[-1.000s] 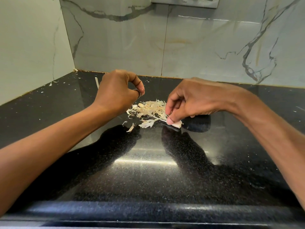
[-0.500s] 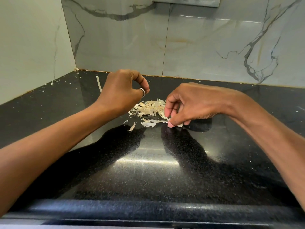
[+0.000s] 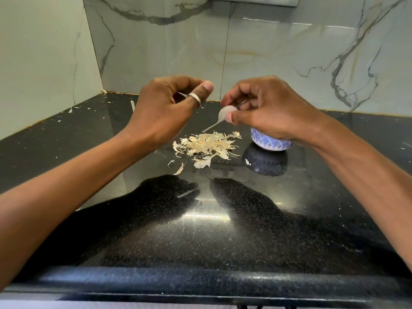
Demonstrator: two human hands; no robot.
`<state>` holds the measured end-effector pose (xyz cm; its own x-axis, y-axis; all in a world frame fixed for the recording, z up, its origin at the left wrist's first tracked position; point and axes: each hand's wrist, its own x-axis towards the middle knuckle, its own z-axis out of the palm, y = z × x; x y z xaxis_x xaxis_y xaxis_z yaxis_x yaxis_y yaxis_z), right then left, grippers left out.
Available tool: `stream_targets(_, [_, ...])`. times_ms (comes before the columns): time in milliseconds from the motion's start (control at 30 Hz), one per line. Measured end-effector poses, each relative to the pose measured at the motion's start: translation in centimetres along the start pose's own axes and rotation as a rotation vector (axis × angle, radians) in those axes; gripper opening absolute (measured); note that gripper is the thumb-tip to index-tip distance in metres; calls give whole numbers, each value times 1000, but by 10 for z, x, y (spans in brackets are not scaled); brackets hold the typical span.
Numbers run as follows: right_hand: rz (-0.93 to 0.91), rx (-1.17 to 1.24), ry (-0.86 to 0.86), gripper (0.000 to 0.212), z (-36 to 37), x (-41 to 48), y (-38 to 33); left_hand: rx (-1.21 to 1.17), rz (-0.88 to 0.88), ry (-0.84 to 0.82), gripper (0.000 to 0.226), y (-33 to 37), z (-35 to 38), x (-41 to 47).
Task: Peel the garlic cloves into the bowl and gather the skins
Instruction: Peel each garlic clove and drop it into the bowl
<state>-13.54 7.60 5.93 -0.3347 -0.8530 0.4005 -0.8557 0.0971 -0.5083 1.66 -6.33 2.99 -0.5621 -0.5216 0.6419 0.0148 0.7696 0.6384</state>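
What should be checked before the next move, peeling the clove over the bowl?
1. Clove in a grip: ok. The right hand pinches a garlic clove with a long tail of skin.
2. Left hand free: cannot tell; a thin sliver shows by its ringed finger.
3. Bowl within reach: ok, it stands on the counter directly under the right hand.
4. Bowl contents: cannot tell, the hand hides its opening.
5. Skins gathered: not ok. Most lie in one pile, but bits are scattered at the back left of the counter.
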Motion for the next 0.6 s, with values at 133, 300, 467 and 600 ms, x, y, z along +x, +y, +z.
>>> stream_targets(133, [-2,205,23,23,6,1,2,-29,26,-198,44,-1,2,-4])
stream_targets(300, [-3,363,44,25,9,1,6,-43,41,-231,39,-5,3,-3])
stream_targets(467, [5,468,121,23,18,4,9,-55,27,-239,30,-10,3,-3])
stream_targets(600, [-30,332,126,15,25,5,10,-39,7,-255,35,-12,4,-3])
